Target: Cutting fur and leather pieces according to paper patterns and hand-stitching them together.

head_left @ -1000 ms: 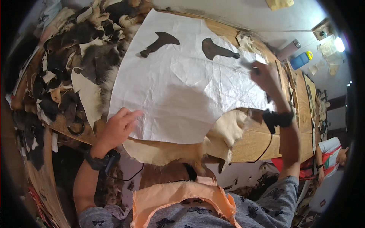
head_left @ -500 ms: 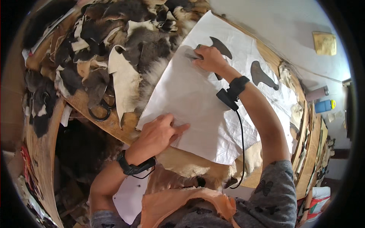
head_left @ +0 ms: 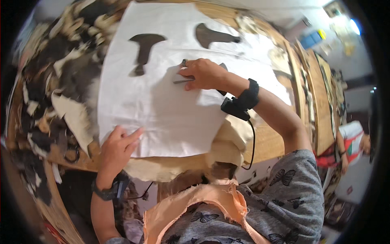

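Note:
A large white sheet lies over the work table. On its near left corner rests my left hand, with its index and middle fingers stretched out. My right hand is closed on a thin flat grey piece, which sticks out to the left between thumb and fingers. Dark bits show behind the right wrist, and I cannot tell if they belong to that piece. Beyond this hand, two dark crescent-headed blades with narrow shanks lie flat on the sheet, one at left, one at right.
Pieces of fur and hide are heaped along the table's left side. A pale hide pokes out under the sheet's near edge. A black cable hangs from my right wrist device. Another person in red and white is far right.
The view has turned, so the sheet appears further left. My right hand, with the grey piece, has come nearer from beside the left blade. My left hand stays at the sheet's near left corner.

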`<state>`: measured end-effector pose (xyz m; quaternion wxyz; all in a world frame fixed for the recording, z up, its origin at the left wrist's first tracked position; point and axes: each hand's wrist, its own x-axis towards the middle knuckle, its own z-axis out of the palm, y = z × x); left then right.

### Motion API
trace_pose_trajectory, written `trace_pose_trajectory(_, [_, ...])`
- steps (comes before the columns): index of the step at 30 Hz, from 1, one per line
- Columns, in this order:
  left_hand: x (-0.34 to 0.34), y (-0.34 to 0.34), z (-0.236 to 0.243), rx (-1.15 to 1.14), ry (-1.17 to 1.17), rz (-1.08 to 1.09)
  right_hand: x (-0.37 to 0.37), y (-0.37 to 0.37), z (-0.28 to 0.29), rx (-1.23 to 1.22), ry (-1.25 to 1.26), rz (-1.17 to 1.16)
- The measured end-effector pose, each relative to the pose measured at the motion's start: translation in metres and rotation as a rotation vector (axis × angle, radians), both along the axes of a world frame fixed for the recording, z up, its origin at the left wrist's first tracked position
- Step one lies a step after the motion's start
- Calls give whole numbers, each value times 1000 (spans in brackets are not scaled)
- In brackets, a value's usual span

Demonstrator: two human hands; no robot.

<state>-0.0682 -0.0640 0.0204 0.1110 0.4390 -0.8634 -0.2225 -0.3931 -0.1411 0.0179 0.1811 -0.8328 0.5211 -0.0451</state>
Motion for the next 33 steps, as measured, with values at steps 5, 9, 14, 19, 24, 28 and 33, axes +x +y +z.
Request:
trace_pose_trajectory(5, [-8,-5,12,180,-39,41,-47,47,-3,57,-20,-217])
trace_pose_trajectory(9, [-26,-24,39,295,-130,-44,-79,94,19,-74,-116,-297])
trace_pose_trajectory(14, [-118,-45,85,141,-84,-134,-148,151,22,-376,-198,-574])
trace_pose_trajectory(19, [-256,-55,82,101,53,-423,-210,201,17,-457,-223,-757])
trace_pose_trajectory(24, [-362,-75,9,-152,-158,-529,-246,228,13,-495,-310,-875])
trace_pose_trajectory(28, [-419,-65,-30,-114,-376,-426,-268,246,9,-450,-337,-931])
trace_pose_trajectory(33, [-432,-44,-35,-62,-406,-478,-298,258,-12,-336,-176,-1018])
